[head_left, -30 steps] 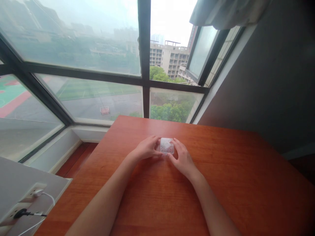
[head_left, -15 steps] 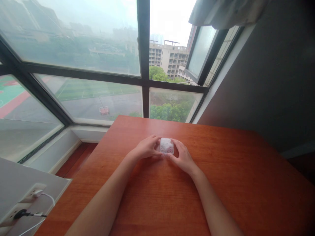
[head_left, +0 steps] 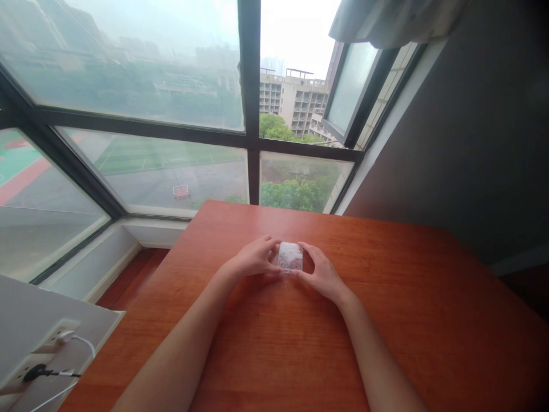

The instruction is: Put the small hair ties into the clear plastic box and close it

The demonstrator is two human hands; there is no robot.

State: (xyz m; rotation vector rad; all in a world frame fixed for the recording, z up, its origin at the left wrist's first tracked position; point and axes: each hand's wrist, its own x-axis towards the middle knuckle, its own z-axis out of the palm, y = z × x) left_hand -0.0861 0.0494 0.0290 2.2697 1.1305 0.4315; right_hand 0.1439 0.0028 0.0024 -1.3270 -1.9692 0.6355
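A small clear box-like object (head_left: 290, 256) with a whitish patterned surface is at the far middle of the reddish wooden table (head_left: 274, 355). My left hand (head_left: 256, 256) grips its left side, thumb near the lower edge and fingers at the upper edge. On the opposite side, my right hand (head_left: 321, 273) holds it between thumb and fingers in the same way. Its exact kind is too small to make out, and I cannot tell whether it rests on the table or is slightly raised.
Dark-framed windows (head_left: 253, 143) rise behind the table, with one pane (head_left: 351, 86) swung outward at the right. A wall socket (head_left: 55, 337) with plugged-in cables sits at the lower left. A dark wall (head_left: 463, 143) stands on the right.
The clear object has tilted slightly between my hands, and my right hand has shifted a little. My left hand stays nearly where it was.
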